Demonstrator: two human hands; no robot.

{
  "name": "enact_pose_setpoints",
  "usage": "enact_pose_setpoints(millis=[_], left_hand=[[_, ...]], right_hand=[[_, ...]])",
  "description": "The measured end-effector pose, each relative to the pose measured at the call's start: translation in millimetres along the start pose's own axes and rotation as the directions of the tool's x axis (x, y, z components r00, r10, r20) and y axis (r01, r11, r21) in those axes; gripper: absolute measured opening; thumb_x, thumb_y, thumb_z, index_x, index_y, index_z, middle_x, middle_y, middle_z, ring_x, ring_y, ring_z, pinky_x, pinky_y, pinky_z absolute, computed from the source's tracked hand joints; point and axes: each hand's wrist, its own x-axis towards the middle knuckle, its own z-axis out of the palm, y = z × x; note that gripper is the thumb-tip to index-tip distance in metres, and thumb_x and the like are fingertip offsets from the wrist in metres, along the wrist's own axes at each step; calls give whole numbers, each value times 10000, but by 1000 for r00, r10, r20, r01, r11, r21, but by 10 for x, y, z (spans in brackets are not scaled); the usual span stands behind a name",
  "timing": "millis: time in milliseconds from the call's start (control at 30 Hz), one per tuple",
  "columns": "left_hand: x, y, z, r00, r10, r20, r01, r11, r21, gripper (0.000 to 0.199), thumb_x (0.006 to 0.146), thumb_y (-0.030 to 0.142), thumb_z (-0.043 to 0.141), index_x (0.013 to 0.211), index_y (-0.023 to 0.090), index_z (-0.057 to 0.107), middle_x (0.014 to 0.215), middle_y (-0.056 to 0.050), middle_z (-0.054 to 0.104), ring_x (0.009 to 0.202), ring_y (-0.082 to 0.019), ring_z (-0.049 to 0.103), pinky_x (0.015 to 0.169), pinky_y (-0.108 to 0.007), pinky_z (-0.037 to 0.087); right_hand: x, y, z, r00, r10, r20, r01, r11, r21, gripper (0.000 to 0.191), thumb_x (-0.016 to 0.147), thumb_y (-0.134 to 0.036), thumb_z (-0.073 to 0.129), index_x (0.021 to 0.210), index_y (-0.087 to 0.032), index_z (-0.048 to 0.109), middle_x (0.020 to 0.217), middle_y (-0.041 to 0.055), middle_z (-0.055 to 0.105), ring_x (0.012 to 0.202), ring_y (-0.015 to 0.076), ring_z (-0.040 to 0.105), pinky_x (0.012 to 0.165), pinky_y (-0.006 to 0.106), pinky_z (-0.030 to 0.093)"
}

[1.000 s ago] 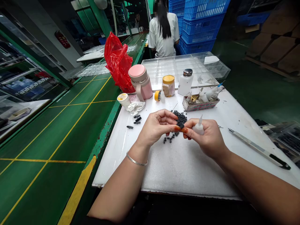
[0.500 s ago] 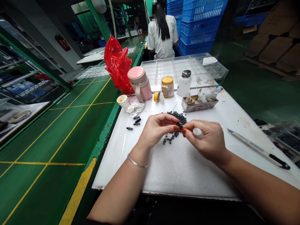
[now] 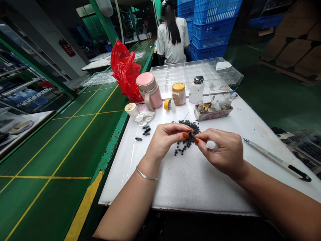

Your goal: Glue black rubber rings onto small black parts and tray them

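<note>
With the clock centred on the small black piece (image 3: pixel 192 134) and 12 at the far side, the piece is pinched between the thumb and forefinger of the left hand (image 3: pixel 165 139), seen at 9 o'clock, above the white tabletop (image 3: pixel 200 192). By the right hand (image 3: pixel 223 147), towards 4 o'clock, a small white bottle (image 3: pixel 212 145) is gripped within the curled fingers, while its thumb and forefinger are brought together at the piece's 3 o'clock side; whether the piece is pinched by them too cannot be told. Beneath and behind the fingertips a heap of black rings (image 3: pixel 187 144) is spread, with loose ones strewn towards 7 o'clock. Some black clips (image 3: pixel 146 130) are scattered at 9 o'clock, beyond the left hand, on whose wrist a bracelet (image 3: pixel 146 177) is worn. A pink mug (image 3: pixel 150 93) is placed at 10 o'clock, a yellow-lidded jar (image 3: pixel 178 95) at 11, and a white pump bottle (image 3: pixel 197 92) at 12, in front of a clear divided tray (image 3: pixel 187 70). At 2 o'clock a box (image 3: pixel 215 115) is filled with small bottles. Between 3 and 4 o'clock a cutter (image 3: pixel 276 159) is laid flat, well apart from the piece.
</note>
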Motion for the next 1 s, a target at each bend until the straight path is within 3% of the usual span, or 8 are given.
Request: enact_pose_setpoints(millis=[267, 467, 633, 800, 1000], left_hand=[[-5, -15, -16, 1000, -17, -5, 17, 1000, -1, 176, 757, 228, 761, 932, 213, 748, 963, -67, 710, 868, -177, 657, 698, -237, 524], [12, 28, -8, 988, 152, -36, -142, 968, 205, 59, 771, 246, 748, 817, 212, 763, 885, -56, 698, 848, -164, 638, 757, -259, 518], [4, 40, 7, 977, 199, -74, -169, 939, 299, 66, 775, 255, 738, 801, 197, 759, 850, -61, 693, 813, -165, 634, 756, -267, 527], [16, -4, -17, 964, 88, -252, -86, 996, 19, 78, 734, 228, 771, 791, 185, 740, 797, -27, 681, 702, -115, 618, 636, -204, 536], [24, -24, -12, 988, -85, -126, 54, 972, -230, 110, 736, 231, 776, 797, 173, 705, 760, -19, 664, 710, -100, 617, 604, -172, 534]], right_hand=[[1, 3, -8, 1000, -20, 21, 20, 1000, -14, 101, 794, -110, 583, 754, -196, 617, 653, -9, 644, 581, 122, 576, 578, 254, 426], [1, 21, 0, 998, -59, 26, 60, 998, -24, 117, 799, -90, 570, 767, -194, 612, 669, -3, 648, 598, 119, 575, 599, 251, 427], [5, 33, -10, 997, -75, 27, 76, 997, -21, 115, 793, -86, 569, 768, -194, 600, 672, -6, 645, 600, 118, 579, 606, 248, 429], [16, 20, -21, 997, -73, 38, 74, 997, -23, 110, 780, -82, 578, 740, -184, 585, 641, -2, 619, 574, 115, 549, 580, 250, 414], [16, 9, -26, 999, -52, 9, 52, 999, 0, 152, 761, -49, 572, 748, -199, 593, 648, -3, 638, 577, 123, 570, 576, 256, 427]])
